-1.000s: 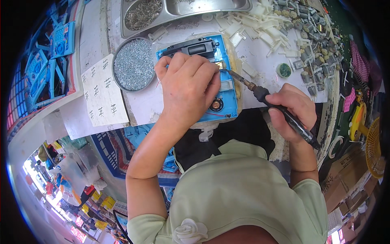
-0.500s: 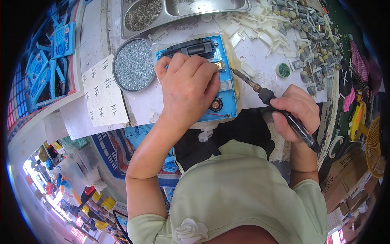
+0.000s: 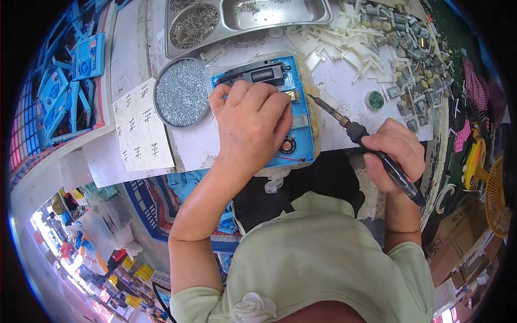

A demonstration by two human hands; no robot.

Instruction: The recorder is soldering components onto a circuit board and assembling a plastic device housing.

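Observation:
A soldering iron (image 3: pixel 379 153) with a black handle lies in my right hand (image 3: pixel 396 151), fingers closed around it. Its thin metal tip points up and left, just off the right edge of a blue plastic casing (image 3: pixel 304 134). Over the casing's left half, my left hand (image 3: pixel 250 116) is closed with bent fingers; its fingertips and anything pinched there are hidden. Inside the casing show a black part (image 3: pixel 261 72) along the top, a small metal piece (image 3: pixel 292 95) beside my fingers, and a round speaker (image 3: pixel 288 145) near the bottom.
Left of the casing stands a round dish (image 3: pixel 181 92) of small silvery screws, by a handwritten paper sheet (image 3: pixel 141 129). A steel tray (image 3: pixel 277 13) with springs is behind. White plastic parts (image 3: pixel 344 40), small motors (image 3: pixel 414 70) and a green-filled pot (image 3: pixel 375 99) lie right.
The whole view has shifted slightly, so the bench sits lower in the picture. The iron's tip is a little farther from the metal piece. My left hand stays over the casing.

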